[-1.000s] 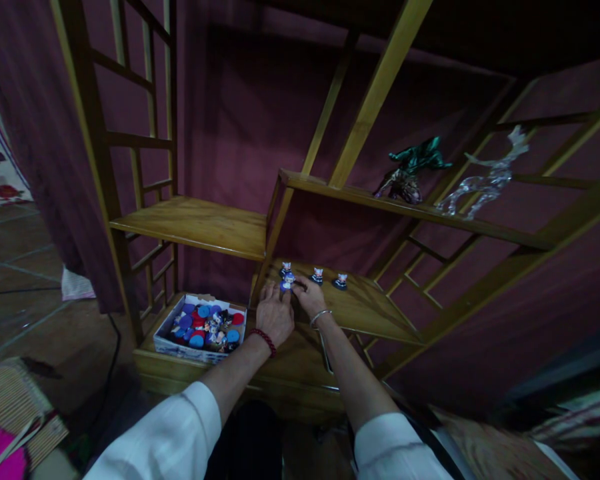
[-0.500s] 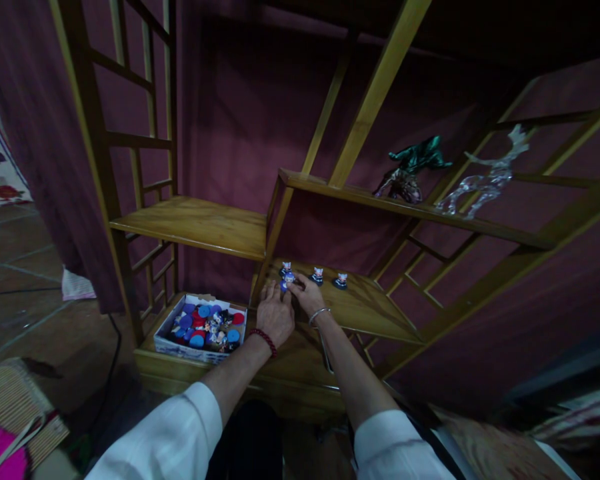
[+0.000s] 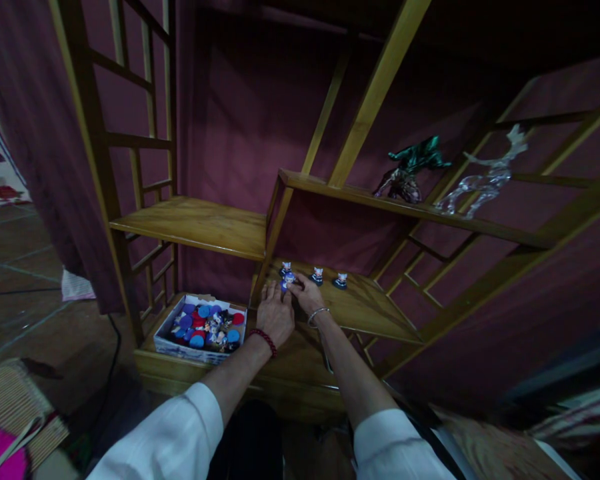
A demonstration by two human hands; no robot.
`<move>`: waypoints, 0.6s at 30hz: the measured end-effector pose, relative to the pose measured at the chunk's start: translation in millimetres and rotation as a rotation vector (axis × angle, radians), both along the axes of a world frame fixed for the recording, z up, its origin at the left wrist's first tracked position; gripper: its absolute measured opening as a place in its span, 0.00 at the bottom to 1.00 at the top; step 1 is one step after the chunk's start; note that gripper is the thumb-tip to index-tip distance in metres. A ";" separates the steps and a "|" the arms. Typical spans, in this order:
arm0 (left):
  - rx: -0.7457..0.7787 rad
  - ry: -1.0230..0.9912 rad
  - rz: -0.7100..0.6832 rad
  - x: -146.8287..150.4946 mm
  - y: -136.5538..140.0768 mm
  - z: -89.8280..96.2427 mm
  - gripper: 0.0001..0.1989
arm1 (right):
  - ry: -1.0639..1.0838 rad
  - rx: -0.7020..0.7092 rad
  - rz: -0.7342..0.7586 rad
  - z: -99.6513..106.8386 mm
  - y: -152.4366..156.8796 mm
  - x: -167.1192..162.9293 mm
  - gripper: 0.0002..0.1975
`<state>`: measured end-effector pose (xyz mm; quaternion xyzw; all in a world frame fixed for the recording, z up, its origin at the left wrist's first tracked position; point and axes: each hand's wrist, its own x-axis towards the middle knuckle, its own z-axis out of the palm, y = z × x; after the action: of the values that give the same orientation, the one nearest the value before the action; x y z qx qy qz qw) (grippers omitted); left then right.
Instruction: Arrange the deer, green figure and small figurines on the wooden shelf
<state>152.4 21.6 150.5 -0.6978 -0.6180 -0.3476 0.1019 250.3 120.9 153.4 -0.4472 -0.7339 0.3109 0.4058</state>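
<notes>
A small purple-haired figurine (image 3: pixel 288 281) stands upright at the front left of the lower right shelf. My right hand (image 3: pixel 307 295), with a silver bangle at the wrist, pinches it from the right side. Beside it, my left hand (image 3: pixel 276 315), wearing a dark red bead bracelet, reaches to the shelf edge with its fingers stretched out. Its fingertips are close to the figurine's base; whether they touch it I cannot tell. Three figurines in dark and white stand behind and to the right: one at the left (image 3: pixel 286 268), one in the middle (image 3: pixel 317 275), one at the right (image 3: pixel 340 280).
A cardboard box (image 3: pixel 180 349) full of figurines with blue, purple and red bases sits on the lower left ledge. Above it is a wooden shelf (image 3: pixel 195 223). A green and bronze-coloured sculpture (image 3: pixel 407 170) and a clear deer figure (image 3: pixel 487 177) stand on the upper right shelf (image 3: pixel 350 192).
Both hands stay almost where they were. The purple-haired figurine shows a very slight shift between my fingers; all else is unmoved.
</notes>
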 end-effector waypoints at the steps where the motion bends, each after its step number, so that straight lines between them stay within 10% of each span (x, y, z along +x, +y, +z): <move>1: -0.002 -0.001 -0.003 0.0 -0.1 0.2 0.19 | 0.005 -0.001 -0.002 -0.1 0.0 -0.1 0.15; 18: 0.006 0.006 -0.009 -0.4 -1.0 0.7 0.19 | -0.078 0.034 -0.030 4.9 -1.9 -0.6 0.13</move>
<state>152.0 20.6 151.1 -0.7010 -0.6137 -0.3479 0.1042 249.7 118.9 158.3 -0.4631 -0.7475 0.2747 0.3892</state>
